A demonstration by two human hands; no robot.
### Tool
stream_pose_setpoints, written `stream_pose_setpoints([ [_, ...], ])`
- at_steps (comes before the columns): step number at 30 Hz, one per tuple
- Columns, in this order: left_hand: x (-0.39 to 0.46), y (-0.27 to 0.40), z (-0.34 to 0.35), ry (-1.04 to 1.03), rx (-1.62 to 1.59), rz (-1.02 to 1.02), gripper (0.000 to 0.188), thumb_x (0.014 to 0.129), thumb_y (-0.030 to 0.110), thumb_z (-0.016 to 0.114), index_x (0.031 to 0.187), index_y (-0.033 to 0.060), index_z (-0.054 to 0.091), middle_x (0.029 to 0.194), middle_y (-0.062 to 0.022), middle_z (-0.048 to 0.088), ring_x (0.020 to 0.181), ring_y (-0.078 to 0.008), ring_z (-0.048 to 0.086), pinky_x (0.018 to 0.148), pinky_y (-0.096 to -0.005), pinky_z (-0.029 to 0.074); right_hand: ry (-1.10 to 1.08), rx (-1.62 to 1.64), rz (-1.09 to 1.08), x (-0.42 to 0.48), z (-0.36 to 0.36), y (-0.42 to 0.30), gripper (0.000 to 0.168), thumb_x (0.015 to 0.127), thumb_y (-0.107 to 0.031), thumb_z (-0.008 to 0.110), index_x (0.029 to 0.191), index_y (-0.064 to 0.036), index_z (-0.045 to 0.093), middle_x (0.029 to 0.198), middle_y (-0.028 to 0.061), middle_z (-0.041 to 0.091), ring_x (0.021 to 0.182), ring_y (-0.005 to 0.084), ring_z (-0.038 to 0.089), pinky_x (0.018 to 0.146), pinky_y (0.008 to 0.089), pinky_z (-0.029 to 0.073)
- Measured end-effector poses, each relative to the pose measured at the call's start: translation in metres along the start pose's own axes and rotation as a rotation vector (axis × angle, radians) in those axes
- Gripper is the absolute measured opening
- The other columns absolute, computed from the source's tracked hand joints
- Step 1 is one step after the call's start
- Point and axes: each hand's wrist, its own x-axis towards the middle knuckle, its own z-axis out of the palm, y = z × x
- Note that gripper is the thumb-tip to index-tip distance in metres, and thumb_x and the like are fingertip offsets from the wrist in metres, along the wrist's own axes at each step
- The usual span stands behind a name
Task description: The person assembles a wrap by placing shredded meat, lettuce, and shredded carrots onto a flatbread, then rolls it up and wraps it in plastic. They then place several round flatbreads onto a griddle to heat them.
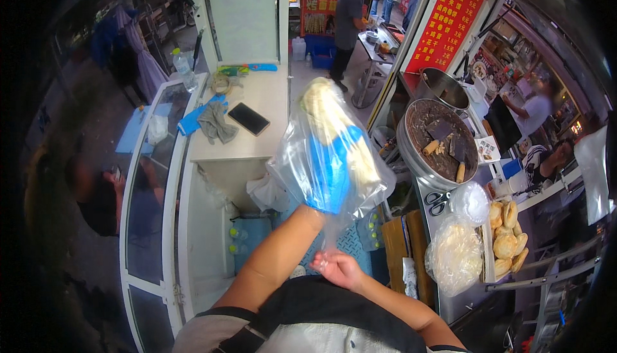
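My left hand [330,174], in a blue disposable glove, is inside a large clear plastic bag [289,160]. It grips pale, folded food [323,107], perhaps soft flatbreads; motion blur and plastic hide its exact kind. More of the pale food hangs at the right of the glove, within the bag. Bare and close to my body, my right hand [337,268] pinches the gathered edge of the bag below the left wrist. The bag is raised in front of me, over the gap between the counters.
A round chopping board [436,136] at right bears two cleavers [438,131] beside a deep metal pot [443,88]. Nearer are scissors [437,202], a bagged stack of flatbreads [455,261] and a tray of baked buns [506,242]. The left counter holds a phone [248,118] and grey cloth [218,122].
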Motion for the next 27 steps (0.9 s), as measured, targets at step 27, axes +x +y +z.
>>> stream_pose_setpoints([
  [27,-0.036,-0.001,-0.008,-0.695,1.646,0.577,0.041,0.080,0.013,0.061,0.118,-0.0018,0.053,0.117,-0.0191,0.055,0.106,-0.0271,0.056,0.091,-0.0338,0.045,0.435,-0.496,-0.755,0.031,0.081,-0.141,0.053,0.083,-0.023,0.068,0.125,-0.003,0.044,0.112,0.0068,0.055,0.099,0.0159,0.054,0.085,0.0298,0.045],
])
